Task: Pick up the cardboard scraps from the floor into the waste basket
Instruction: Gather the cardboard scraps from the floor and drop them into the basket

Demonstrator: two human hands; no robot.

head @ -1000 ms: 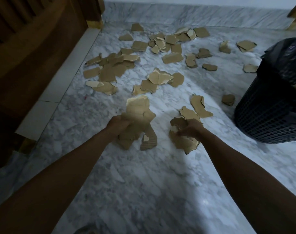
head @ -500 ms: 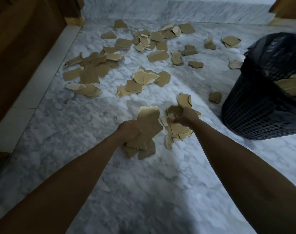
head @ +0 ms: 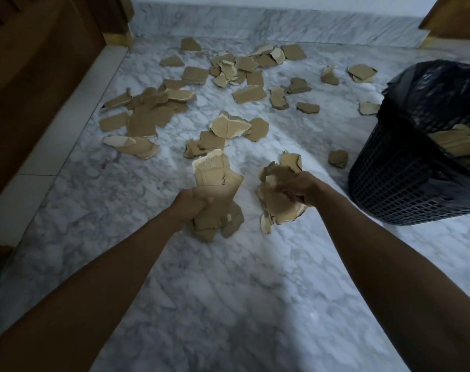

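Both hands' fingers (head: 199,204) hidden behind cardboard scraps (head: 215,183); basket (head: 405,183) cropped.

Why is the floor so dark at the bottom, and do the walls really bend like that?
Head view: dim light; a shadow darkens the near marble floor, while the scraps farther off lie brighter. The wide lens bows the wall base and the basket.

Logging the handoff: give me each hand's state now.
Left hand: closed on a bunch of cardboard scraps.
Right hand: closed on another scrap bundle.
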